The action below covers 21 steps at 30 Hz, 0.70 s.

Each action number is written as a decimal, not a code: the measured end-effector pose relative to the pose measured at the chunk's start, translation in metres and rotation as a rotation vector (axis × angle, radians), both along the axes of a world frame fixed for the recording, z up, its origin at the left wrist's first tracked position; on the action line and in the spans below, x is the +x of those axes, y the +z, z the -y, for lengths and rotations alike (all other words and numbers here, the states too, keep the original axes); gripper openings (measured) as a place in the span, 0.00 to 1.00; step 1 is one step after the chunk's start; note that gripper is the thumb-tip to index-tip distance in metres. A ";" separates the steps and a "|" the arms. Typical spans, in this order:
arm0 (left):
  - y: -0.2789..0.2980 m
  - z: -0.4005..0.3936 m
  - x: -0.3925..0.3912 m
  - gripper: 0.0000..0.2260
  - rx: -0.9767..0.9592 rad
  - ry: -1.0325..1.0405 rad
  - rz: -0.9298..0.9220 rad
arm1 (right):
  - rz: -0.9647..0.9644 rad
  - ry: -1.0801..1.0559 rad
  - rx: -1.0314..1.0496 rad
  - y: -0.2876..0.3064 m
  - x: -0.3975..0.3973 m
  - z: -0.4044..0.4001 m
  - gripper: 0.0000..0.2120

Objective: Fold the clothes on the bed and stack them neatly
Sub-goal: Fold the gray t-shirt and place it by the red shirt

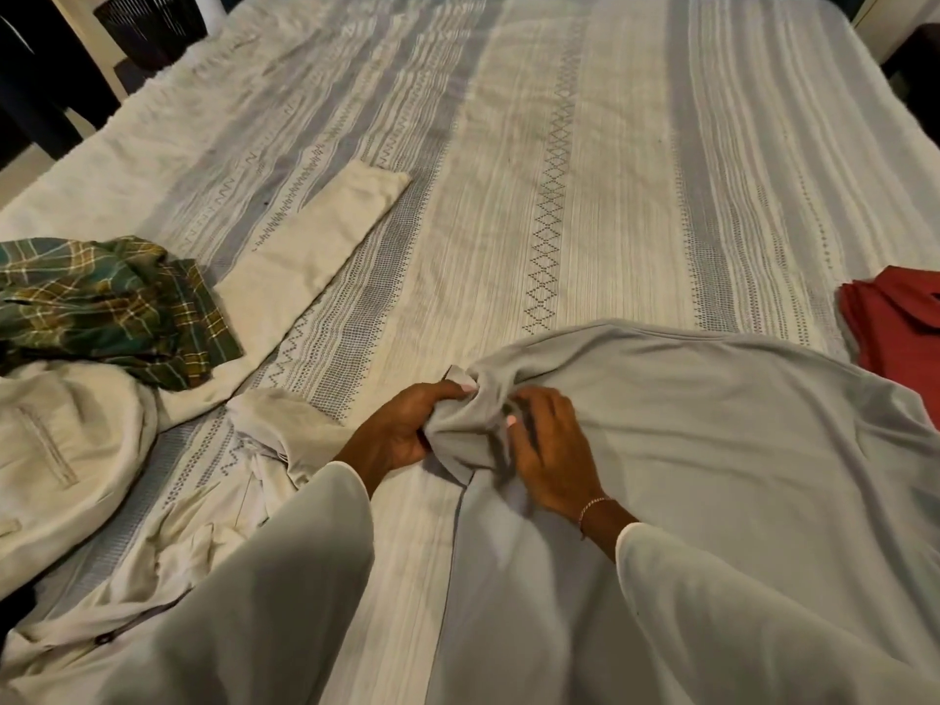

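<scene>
A light grey garment [712, 440] lies spread and rumpled on the near right of the bed. My left hand [402, 429] grips a bunched corner of it at its left edge. My right hand [554, 450] pinches the same bunch from the right, fingers curled into the cloth. Both hands are close together. A green plaid garment [107, 307] lies crumpled at the left, on top of cream trousers [305, 246] whose leg stretches up the bed. A white shirt [203, 526] lies loose at the near left. A red garment [900, 323] sits at the right edge.
The bed wears a cream and grey striped cover [559, 170] with open room across its middle and far side. A dark basket [152, 22] stands on the floor beyond the far left corner. Dark furniture shows at the left edge.
</scene>
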<state>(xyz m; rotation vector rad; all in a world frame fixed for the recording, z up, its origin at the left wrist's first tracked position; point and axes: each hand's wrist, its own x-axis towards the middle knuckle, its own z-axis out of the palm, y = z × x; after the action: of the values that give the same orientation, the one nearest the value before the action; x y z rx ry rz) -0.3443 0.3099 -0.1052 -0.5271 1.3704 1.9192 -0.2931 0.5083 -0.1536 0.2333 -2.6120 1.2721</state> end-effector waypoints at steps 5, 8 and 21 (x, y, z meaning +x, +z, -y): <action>-0.011 -0.005 -0.016 0.17 0.070 0.317 -0.042 | 0.002 -0.045 0.312 -0.010 -0.049 -0.035 0.24; -0.004 -0.002 -0.020 0.05 0.102 0.225 -0.096 | 0.143 0.050 0.578 -0.019 -0.044 -0.044 0.43; 0.033 0.071 -0.010 0.21 -0.495 -0.392 -0.197 | 0.212 0.163 0.774 -0.009 -0.040 -0.040 0.59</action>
<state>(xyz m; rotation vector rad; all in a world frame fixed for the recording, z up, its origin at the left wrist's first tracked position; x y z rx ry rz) -0.3545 0.2390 -0.0721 -0.2694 1.9312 1.3420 -0.3335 0.5486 -0.1624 0.4596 -3.2033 0.2593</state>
